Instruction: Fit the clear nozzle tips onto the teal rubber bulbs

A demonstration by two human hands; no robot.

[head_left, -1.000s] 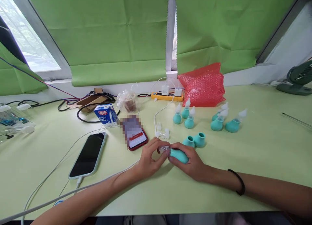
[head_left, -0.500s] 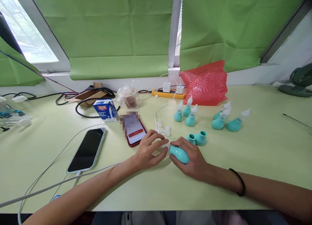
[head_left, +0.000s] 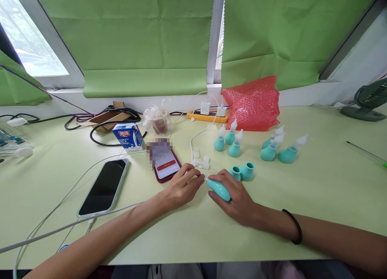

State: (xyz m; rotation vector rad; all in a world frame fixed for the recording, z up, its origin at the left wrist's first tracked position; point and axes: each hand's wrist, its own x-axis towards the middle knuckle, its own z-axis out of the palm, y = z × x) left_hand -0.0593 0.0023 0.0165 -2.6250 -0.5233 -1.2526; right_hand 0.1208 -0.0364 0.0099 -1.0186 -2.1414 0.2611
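My right hand (head_left: 234, 196) is wrapped round a glossy teal bulb of a nasal aspirator (head_left: 219, 189), lying on its side with its mouth pointing left. At that mouth, my left hand (head_left: 184, 186) has its thumb and fingers pinched together on a small clear nozzle, mostly hidden by the fingers. Just behind the right hand stand two teal bulbs (head_left: 247, 171) with open mouths. Several bulbs fitted with clear nozzles (head_left: 234, 148) stand farther back, some of them tilted (head_left: 288, 154). Loose clear plastic parts (head_left: 202, 163) lie behind my left hand.
A phone with a lit screen (head_left: 167, 169) and a dark-screened phone (head_left: 104, 188) lie at left. Behind them are a milk carton (head_left: 129, 138), a wrapped cup (head_left: 160, 121) and a yellow power strip (head_left: 208, 117). A red bubble-wrap bag (head_left: 254, 105) rests by the window; a thin rod lies far right.
My left fingers have closed from a looser pinch, covering the clear piece that showed between them. The bulb in my right hand has tilted slightly.
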